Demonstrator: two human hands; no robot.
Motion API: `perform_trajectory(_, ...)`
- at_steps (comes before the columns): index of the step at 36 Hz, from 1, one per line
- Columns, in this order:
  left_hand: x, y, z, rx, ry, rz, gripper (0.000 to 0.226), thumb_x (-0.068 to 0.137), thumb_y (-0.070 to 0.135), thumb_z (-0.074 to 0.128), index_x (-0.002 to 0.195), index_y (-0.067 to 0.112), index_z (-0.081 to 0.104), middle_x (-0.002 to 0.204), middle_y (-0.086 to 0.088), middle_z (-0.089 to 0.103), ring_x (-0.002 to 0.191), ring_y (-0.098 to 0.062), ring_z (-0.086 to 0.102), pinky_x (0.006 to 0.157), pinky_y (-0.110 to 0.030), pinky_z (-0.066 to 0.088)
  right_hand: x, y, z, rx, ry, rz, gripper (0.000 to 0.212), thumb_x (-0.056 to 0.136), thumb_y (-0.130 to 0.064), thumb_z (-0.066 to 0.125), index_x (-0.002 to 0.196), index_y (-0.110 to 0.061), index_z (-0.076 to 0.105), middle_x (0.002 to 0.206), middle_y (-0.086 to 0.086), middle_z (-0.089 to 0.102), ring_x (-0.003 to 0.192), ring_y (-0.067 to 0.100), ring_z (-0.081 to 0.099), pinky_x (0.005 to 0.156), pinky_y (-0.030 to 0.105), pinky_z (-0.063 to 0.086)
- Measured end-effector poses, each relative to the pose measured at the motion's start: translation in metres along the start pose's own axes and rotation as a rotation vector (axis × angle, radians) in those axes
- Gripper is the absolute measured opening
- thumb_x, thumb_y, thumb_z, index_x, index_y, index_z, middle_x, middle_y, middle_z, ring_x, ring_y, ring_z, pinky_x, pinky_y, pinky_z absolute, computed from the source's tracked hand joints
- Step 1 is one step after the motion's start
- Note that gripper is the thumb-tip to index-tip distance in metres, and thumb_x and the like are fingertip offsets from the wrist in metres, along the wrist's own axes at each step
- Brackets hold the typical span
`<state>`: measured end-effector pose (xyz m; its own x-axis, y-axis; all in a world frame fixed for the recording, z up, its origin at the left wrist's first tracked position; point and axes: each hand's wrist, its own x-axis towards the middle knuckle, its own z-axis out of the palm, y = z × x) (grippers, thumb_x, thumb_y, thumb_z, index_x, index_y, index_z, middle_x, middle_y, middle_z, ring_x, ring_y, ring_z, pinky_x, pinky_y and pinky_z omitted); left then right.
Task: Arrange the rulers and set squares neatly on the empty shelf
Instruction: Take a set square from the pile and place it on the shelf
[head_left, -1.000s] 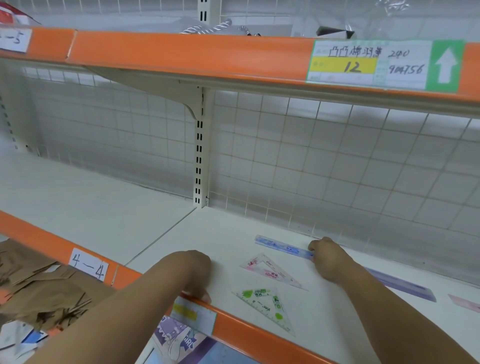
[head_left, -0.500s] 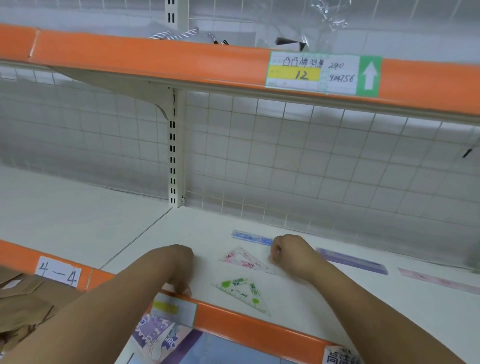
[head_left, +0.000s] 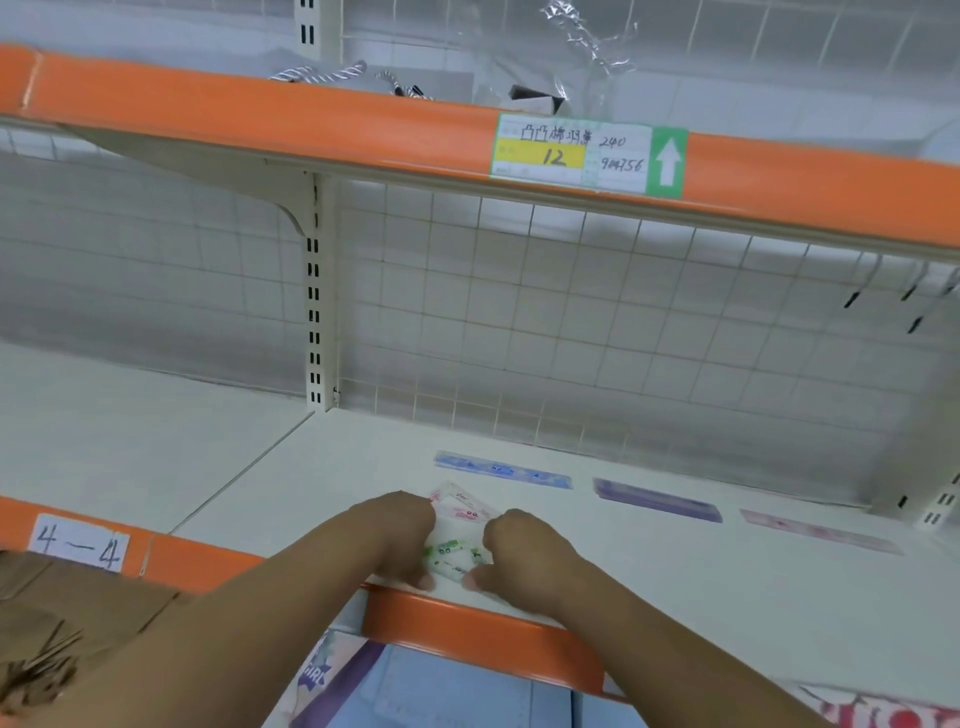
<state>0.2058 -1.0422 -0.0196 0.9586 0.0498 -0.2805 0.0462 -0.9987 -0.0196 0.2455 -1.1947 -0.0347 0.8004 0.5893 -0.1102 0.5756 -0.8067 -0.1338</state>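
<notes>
Head view: the green set square (head_left: 449, 555) is seen flat on the shelf (head_left: 675, 597), close to the orange front lip (head_left: 467, 621), with the left hand (head_left: 400, 540) and the right hand (head_left: 524, 556) on either side of it. Both hands are curled over, fingertips down at its near edge; whether it is pinched or merely pressed cannot be told. The pink set square (head_left: 462, 506) lies just behind, partly hidden.

The step in hand is judged to be the squaring-up of these two pieces. It is best done by light sliding, with edges kept parallel to the lip and to the blue ruler (head_left: 501, 470), purple ruler (head_left: 657, 501) and pink ruler (head_left: 821, 530) ranged along the back.

On the price label (head_left: 587, 156) above, "12", "240" and "904756" can be read beside a white arrow. A paper tag (head_left: 78, 543) is marked "4—4".
</notes>
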Motion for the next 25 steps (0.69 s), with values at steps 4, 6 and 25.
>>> perform_trajectory(4,-0.001,0.011,0.001,0.035,0.014,0.023,0.048,0.086,0.036,0.068,0.124,0.010,0.057,0.126,-0.009,0.056,0.115,-0.024,0.054,0.095,-0.030,0.044,-0.001,0.000,0.000,0.045,-0.021,0.067,0.026,0.086,-0.034,0.066,0.085,-0.010,0.057,0.083,0.005,0.046,0.079,0.020,0.046,0.054,0.021,0.030)
perform_trajectory(6,0.000,0.012,0.002,0.051,0.015,0.020,0.052,0.085,0.036,0.068,0.128,0.011,0.055,0.128,-0.009,0.055,0.116,-0.023,0.054,0.098,-0.030,0.044,-0.001,0.000,-0.001,0.040,-0.033,0.066,0.022,0.088,-0.028,0.064,0.081,-0.010,0.054,0.087,0.009,0.054,0.084,0.021,0.047,0.058,0.024,0.034)
perform_trajectory(25,-0.019,-0.004,-0.003,0.053,-0.087,-0.189,0.061,0.089,0.056,0.054,0.122,0.006,0.057,0.123,-0.009,0.062,0.114,-0.022,0.058,0.093,-0.028,0.043,0.003,-0.011,0.000,0.161,-0.044,0.191,0.047,0.085,-0.037,0.068,0.118,-0.007,0.054,0.121,0.010,0.059,0.110,0.024,0.057,0.082,0.027,0.043)
